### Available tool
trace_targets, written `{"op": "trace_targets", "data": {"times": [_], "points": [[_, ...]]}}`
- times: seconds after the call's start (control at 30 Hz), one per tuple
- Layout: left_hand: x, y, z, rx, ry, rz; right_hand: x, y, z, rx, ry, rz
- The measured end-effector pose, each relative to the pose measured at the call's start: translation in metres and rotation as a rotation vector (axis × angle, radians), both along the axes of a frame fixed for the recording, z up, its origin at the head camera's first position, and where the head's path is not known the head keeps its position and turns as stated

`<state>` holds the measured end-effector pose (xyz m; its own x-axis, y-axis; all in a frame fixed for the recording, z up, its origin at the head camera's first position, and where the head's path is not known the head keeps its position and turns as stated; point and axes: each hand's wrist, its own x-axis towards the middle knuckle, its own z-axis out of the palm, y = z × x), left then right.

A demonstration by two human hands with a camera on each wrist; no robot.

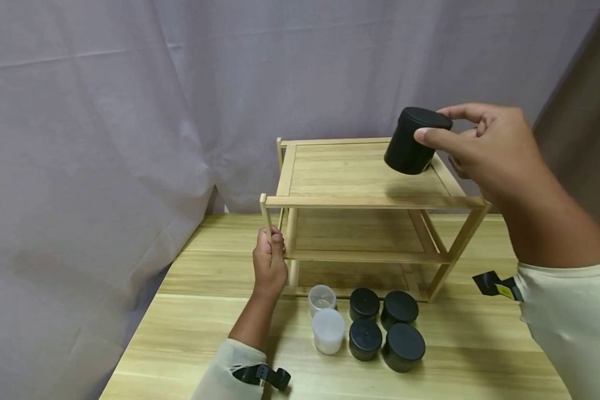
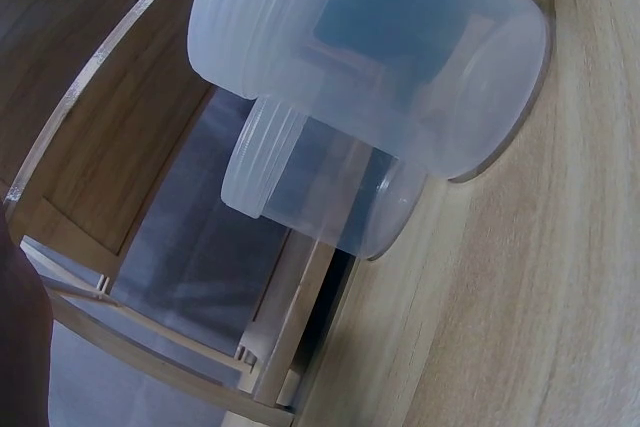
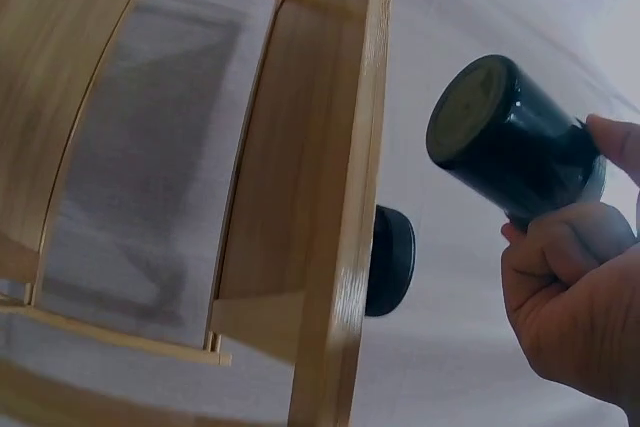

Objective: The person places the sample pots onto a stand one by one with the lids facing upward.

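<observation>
My right hand (image 1: 495,144) pinches a black lidded jar (image 1: 410,144) near its lid, thumb and fingers on opposite sides. The jar is tilted and held above the top shelf of a three-tier wooden rack (image 1: 340,166). In the right wrist view, the held jar (image 3: 510,137) shows its underside, and another black jar (image 3: 390,262) stands on the top shelf, mostly hidden from the head view. My left hand (image 1: 270,264) grips the rack's left front post. Only a dark edge of the left hand (image 2: 22,337) shows in the left wrist view.
Before the rack on the wooden table (image 1: 180,333) stand two translucent jars, the nearer one (image 1: 328,331) whitish on top and the farther one (image 1: 322,300) clearer. Several black jars (image 1: 404,347) stand right of them. A grey curtain (image 1: 105,139) hangs behind and left.
</observation>
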<state>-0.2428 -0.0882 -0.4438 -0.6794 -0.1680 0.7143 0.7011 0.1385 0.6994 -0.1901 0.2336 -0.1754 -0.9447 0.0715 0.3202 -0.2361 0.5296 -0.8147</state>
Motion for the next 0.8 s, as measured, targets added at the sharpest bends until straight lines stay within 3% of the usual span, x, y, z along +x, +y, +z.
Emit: {"op": "trace_targets", "data": {"times": [0.37, 0.8], "points": [[-0.003, 0.006, 0.001, -0.011, -0.019, -0.011, -0.030, -0.026, 0.015, 0.085, -0.031, -0.049], [-0.001, 0.008, 0.002, -0.018, -0.028, -0.003, -0.048, -0.036, 0.017, 0.339, -0.090, -0.103]]}}
